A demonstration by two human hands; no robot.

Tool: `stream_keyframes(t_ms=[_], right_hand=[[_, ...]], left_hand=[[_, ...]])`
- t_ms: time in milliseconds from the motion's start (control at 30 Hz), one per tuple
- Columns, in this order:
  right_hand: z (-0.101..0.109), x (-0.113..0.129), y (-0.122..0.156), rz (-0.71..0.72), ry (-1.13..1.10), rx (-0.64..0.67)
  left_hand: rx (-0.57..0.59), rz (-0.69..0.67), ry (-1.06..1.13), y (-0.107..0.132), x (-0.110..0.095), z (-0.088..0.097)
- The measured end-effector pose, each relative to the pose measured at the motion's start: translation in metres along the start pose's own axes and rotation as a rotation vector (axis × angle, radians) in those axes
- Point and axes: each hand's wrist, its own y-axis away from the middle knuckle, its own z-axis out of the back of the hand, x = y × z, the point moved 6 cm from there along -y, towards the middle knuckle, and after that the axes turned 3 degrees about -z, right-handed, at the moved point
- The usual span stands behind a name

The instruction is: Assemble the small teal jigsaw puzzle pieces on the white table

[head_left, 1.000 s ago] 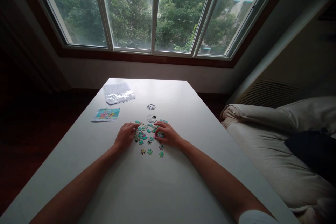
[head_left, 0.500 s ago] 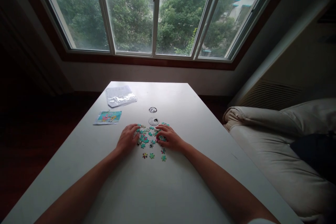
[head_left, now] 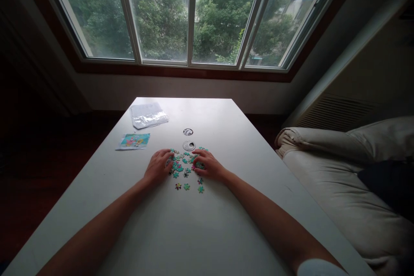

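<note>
Several small jigsaw puzzle pieces (head_left: pixel 185 160), mostly teal and green with bits of pink and yellow, lie loose in a patch on the white table. Around the left side of this patch curves my left hand (head_left: pixel 159 164), its fingers apart and touching the outer pieces. My right hand (head_left: pixel 208 165) cups the right side the same way, thumb and fingers spread, partly covering pieces there. Neither hand lifts anything. Closer to me, a yellow-and-dark puzzle piece (head_left: pixel 178 186) and two green ones, the nearer-right puzzle piece (head_left: pixel 201 189) among them, lie apart from the rest.
Beyond the pieces lie two round discs, a larger disc (head_left: pixel 189 145) and a smaller disc (head_left: pixel 188 132). A colourful picture sheet (head_left: pixel 134 141) and a clear plastic bag (head_left: pixel 148 115) rest at the table's left. A pale sofa (head_left: pixel 323 159) stands right of the table (head_left: pixel 181 233), a window beyond.
The whole view has shifted slightly, so the table sits a little higher in it. Both hands stay around the pieces, with hardly any movement of fingers or pieces.
</note>
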Motion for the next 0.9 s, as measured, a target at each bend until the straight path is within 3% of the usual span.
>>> stream_keyframes(t_ms=[200, 367, 700, 900], right_hand=[[0.001, 0.002, 0.0, 0.011, -0.008, 0.001], [0.007, -0.001, 0.001, -0.007, -0.02, -0.074], [0.03, -0.036, 0.005, -0.255, 0.052, -0.345], [0.043, -0.071, 0.016, -0.446, 0.147, -0.466]], left_hand=[[0.0, -0.004, 0.01, 0.0, -0.001, -0.001], [0.002, -0.006, 0.008, 0.0, -0.001, 0.001], [-0.005, -0.015, 0.018, 0.001, 0.0, 0.001], [-0.008, -0.018, 0.013, 0.001, 0.002, -0.001]])
